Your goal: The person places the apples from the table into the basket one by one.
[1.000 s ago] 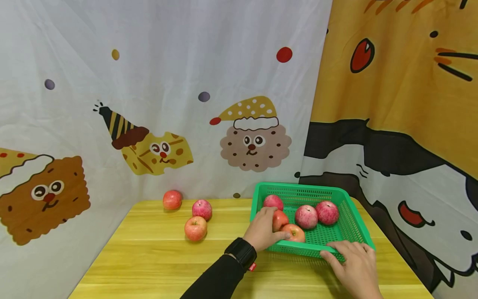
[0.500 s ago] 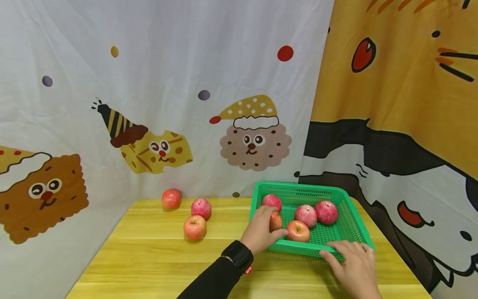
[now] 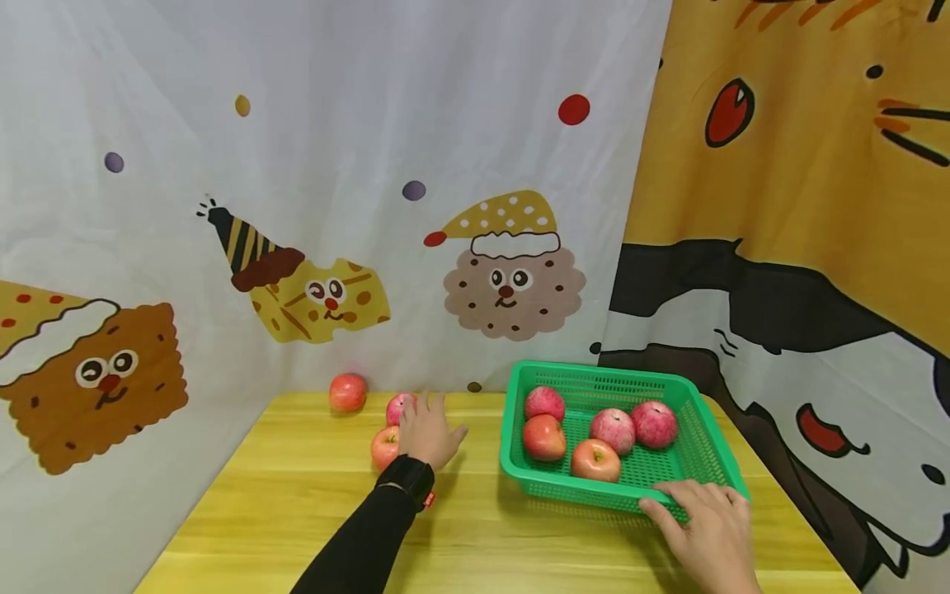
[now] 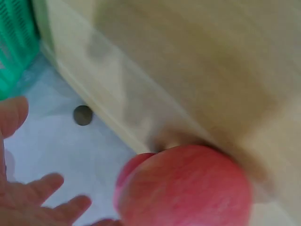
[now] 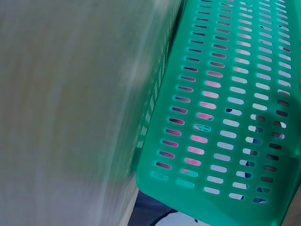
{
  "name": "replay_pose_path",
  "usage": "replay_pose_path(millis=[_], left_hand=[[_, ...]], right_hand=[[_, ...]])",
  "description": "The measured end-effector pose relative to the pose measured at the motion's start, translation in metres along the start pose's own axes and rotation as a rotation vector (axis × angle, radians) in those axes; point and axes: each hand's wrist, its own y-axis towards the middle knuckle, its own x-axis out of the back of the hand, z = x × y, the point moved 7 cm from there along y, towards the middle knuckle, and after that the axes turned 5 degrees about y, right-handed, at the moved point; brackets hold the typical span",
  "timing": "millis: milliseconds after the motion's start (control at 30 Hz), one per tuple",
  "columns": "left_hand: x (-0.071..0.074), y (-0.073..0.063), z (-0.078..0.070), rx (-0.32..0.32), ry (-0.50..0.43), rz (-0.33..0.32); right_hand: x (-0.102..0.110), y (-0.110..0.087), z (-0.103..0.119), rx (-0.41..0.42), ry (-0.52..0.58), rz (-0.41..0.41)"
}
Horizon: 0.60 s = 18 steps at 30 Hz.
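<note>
My left hand (image 3: 429, 433), fingers spread and holding nothing, hovers beside two apples on the table: a reddish-yellow apple (image 3: 383, 450) and a pinkish-red apple (image 3: 397, 409) behind it, both partly covered by the hand. In the left wrist view, a large red apple (image 4: 188, 188) lies apart from the fingers (image 4: 47, 186), with another peeking out behind it. My right hand (image 3: 705, 532) grips the near rim of a green plastic basket (image 3: 564, 487), fingers over the edge and thumb outside. Several apples lie in the basket, including a red-yellow apple (image 3: 596, 460) near its front.
A third loose apple (image 3: 348, 393) sits at the back left edge of the wooden table (image 3: 312, 520). Behind the table hangs a white curtain (image 3: 334, 124) with cartoon prints, meeting a yellow one on the right. In the right wrist view, the basket's slotted wall (image 5: 221, 117) fills the right side.
My left hand has let go of a red apple in the basket's left part and moved left to the loose apples. The right hand stays on the rim.
</note>
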Motion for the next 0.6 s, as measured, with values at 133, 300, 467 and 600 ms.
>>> replay_pose_path(millis=[133, 300, 467, 600], left_hand=[[-0.007, -0.004, 0.007, 0.01, 0.035, 0.043], [-0.009, -0.006, 0.009, 0.019, 0.14, 0.009], [-0.012, -0.009, 0.017, 0.059, 0.202, 0.017], [-0.005, -0.019, 0.023, 0.065, 0.191, 0.018]], right_hand=[[0.0, -0.001, -0.001, -0.009, -0.006, 0.016], [0.0, -0.001, -0.001, -0.011, -0.009, 0.017], [0.001, -0.001, 0.0, 0.014, 0.0, -0.007], [0.004, -0.001, 0.001, 0.028, 0.002, -0.02]])
